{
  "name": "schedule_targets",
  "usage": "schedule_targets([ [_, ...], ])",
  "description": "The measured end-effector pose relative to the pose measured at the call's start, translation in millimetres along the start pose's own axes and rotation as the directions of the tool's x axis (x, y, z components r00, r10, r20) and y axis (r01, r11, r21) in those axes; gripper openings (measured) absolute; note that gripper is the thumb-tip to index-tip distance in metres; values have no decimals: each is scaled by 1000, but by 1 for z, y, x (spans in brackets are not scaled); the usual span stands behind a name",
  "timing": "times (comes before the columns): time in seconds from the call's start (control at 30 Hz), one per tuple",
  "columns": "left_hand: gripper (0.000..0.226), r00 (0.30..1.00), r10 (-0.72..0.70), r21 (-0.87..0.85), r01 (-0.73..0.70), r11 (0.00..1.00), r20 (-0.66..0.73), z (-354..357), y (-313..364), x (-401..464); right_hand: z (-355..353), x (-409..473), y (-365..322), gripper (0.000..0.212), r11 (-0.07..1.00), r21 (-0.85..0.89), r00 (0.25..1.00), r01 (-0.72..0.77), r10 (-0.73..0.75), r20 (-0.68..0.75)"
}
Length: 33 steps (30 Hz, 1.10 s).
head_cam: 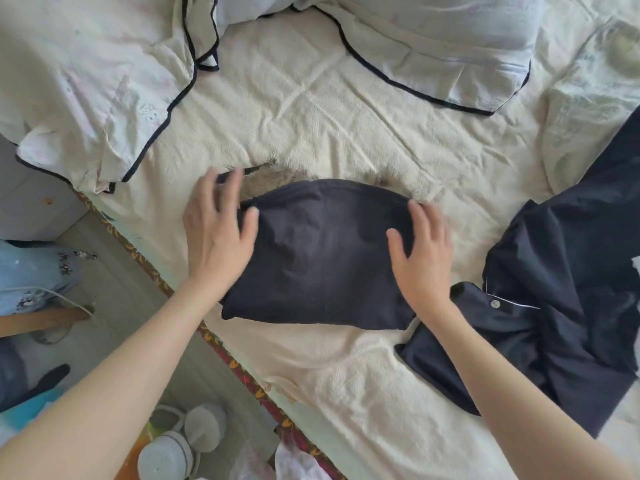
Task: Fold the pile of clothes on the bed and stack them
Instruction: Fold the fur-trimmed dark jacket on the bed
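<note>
A folded dark navy garment (322, 258) lies on the cream bed sheet (311, 109) in the middle of the view. My left hand (216, 230) hovers over its left edge with fingers spread and straight, slightly blurred. My right hand (424, 254) rests flat on the garment's right side, fingers straight. A grey furry piece (266, 183) peeks out from under the garment's far edge. To the right lies a crumpled dark navy buttoned shirt with white piping (554, 306), unfolded.
Two cream pillows with dark piping, one at the far left (90, 84) and one at the far right (433, 46), lie at the head of the bed. The bed's patterned edge (221, 355) runs diagonally at left. On the floor sit white shoes (187, 441) and a pale blue garment (34, 275).
</note>
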<state>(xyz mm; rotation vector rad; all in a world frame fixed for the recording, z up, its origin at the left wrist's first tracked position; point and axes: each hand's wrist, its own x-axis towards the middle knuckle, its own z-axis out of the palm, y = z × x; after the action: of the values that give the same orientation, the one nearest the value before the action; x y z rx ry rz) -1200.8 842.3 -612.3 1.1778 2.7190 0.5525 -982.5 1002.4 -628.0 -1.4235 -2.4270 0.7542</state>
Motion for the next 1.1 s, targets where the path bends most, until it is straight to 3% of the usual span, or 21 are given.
schedule_targets([
  [0.07, 53, 969, 217, 182, -237, 954, 121, 12, 8, -11, 9, -7, -1, 54, 969, -161, 981, 187, -175, 84],
  [0.13, 60, 921, 246, 252, -326, 911, 301, 26, 10, -10, 18, -5, 3, 60, 936, -236, 954, 261, -213, 210],
  [0.3, 84, 885, 1, 369, -195, 909, 465, 57, -13, 18, 43, 18, 19, 68, 916, -306, 931, 259, -153, 330],
  [0.5, 83, 784, -90, 369, -185, 911, 614, 66, -15, 35, 63, 26, 28, 70, 864, -419, 885, 278, -60, 462],
  [0.57, 77, 793, -68, 328, -171, 929, 605, 59, -10, 34, 56, 28, 24, 68, 888, -374, 876, 266, -61, 478],
  [0.63, 64, 867, 2, 173, -101, 980, 498, 48, -3, 24, 44, 24, 21, 64, 937, -260, 886, 234, -95, 454],
  [0.73, 43, 986, 29, -106, -12, 994, 162, 30, 2, 3, 26, 3, 19, 58, 990, 30, 941, 136, -138, 308],
  [0.83, 48, 987, -161, -221, 159, 962, 10, 22, -7, -13, 16, -18, 22, 59, 955, 262, 983, -137, 99, 153],
  [0.9, 63, 917, -390, -317, 395, 862, 84, 23, -15, -18, 13, -17, 25, 65, 841, 360, 914, -404, 362, 180],
  [0.97, 67, 787, -570, -382, 614, 691, 234, 26, -25, -16, 14, -10, 30, 65, 683, 415, 799, -601, 516, 308],
  [1.1, 51, 729, -560, -406, 685, 605, 395, 25, -36, -11, 17, 8, 37, 20, 549, 434, 700, -714, 540, 467],
])
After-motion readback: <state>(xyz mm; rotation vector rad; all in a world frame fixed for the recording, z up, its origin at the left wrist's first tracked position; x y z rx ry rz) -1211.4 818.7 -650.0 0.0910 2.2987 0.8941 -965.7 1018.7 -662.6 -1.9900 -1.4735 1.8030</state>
